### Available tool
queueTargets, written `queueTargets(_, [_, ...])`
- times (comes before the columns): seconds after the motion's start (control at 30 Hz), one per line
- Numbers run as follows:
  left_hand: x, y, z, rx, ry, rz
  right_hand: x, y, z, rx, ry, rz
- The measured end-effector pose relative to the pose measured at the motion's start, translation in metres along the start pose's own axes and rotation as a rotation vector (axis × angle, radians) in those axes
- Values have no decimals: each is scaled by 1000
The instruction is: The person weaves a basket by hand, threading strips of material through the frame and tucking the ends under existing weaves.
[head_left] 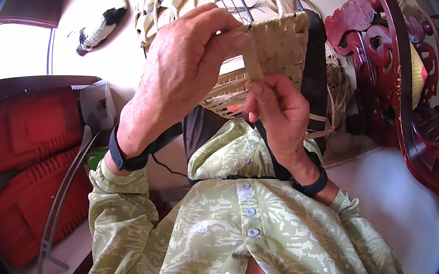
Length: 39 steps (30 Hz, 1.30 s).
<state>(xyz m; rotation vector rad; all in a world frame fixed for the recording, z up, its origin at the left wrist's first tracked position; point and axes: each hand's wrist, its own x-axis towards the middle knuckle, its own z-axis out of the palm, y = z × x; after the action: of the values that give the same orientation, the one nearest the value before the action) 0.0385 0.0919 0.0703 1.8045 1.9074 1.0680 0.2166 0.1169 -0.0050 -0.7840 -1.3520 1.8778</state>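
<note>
A pale woven basket of flat plant strips rests on my lap, its rim at the top of the view. Between my two hands runs a flat tan strip, lying close to the basket's rim. My left hand pinches the strip's upper end between thumb and fingers. Lower down, my right hand grips the same strip between thumb and curled forefinger. Dark rods show among the weave near the rim. Part of the basket's left side is hidden behind my left hand.
A carved dark-red wooden chair stands at the right, beside a heap of loose strips. Red plastic pieces lie at the left, with a grey curved metal bar by them. A black-and-white cat lies on the floor at far left.
</note>
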Motion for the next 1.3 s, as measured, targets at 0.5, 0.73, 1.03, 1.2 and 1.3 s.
queueTargets(0.5, [-83, 7, 48, -75, 306, -78, 2, 17, -4, 52, 64, 89])
queueTargets(0.73, [-76, 4, 65, 231, 381, 20, 2, 12, -4, 46, -1, 194])
queueTargets(1.03, [-54, 1, 24, 355, 620, 209, 3, 12, 3, 51, 11, 104])
queueTargets(1.2, [-13, -4, -17, 72, 77, 24, 3, 17, 5, 5, 24, 80])
queueTargets(1.3, [1, 3, -26, 89, -151, -60, 1, 19, 8, -147, 55, -17])
